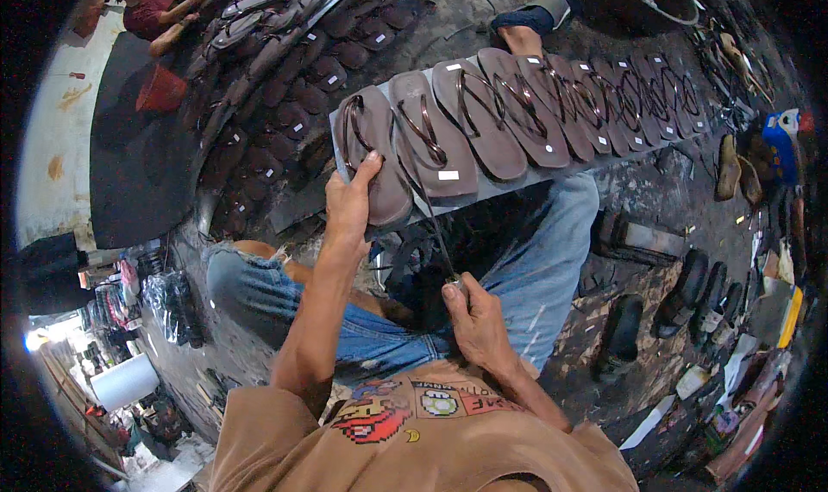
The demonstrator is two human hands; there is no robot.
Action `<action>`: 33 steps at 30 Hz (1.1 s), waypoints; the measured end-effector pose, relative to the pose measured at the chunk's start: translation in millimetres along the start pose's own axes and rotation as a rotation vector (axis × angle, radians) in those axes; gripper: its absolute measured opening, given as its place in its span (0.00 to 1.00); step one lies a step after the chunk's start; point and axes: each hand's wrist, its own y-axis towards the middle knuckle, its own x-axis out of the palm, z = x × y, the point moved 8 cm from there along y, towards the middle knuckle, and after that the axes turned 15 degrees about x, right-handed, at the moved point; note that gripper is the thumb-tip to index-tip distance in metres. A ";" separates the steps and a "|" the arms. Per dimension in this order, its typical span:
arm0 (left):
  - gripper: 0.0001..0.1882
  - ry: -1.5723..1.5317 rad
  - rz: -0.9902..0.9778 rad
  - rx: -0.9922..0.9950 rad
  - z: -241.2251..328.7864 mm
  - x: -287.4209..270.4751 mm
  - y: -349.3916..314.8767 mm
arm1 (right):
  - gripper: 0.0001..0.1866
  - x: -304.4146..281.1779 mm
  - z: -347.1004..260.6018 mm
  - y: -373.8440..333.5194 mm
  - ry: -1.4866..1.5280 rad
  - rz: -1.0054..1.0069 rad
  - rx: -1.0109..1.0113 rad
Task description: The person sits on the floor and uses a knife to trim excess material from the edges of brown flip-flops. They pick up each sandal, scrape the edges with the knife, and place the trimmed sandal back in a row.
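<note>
The left hand [349,203] grips the left end of a long grey board [517,184], its thumb pressed on the sole of the first brown flip-flop [377,130] and its other fingers mostly hidden at the edge. That flip-flop lies at the near left end of a slanting row of brown flip-flops with glossy dark straps, many bearing small white labels. Just beside it lies the second flip-flop [444,134], its label near the heel.

The right hand [474,315] has its fingers closed around the handle of a thin, dark metal rod tool [441,244]. The shaft points up toward the gap between these two flip-flops; whether its tip touches either, I cannot tell.

Below the board are blue jeans [535,268]. More flip-flops [328,74] lie in rows at upper left, near a red bucket [161,89] and another person [155,9]. Black slide sandals [621,330] lie at right.
</note>
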 end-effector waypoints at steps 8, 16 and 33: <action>0.27 -0.024 0.016 -0.009 1.2 0.1 -4.0 | 0.24 9.9 -10.7 53.3 -0.188 0.051 -0.089; 0.31 -0.110 0.005 -0.060 -9.9 2.1 -11.7 | 0.23 23.9 -33.1 104.5 -0.267 0.029 -0.066; 0.26 -0.301 0.013 -0.150 -11.6 8.2 -20.8 | 0.20 66.6 7.2 206.5 -0.346 0.673 -0.772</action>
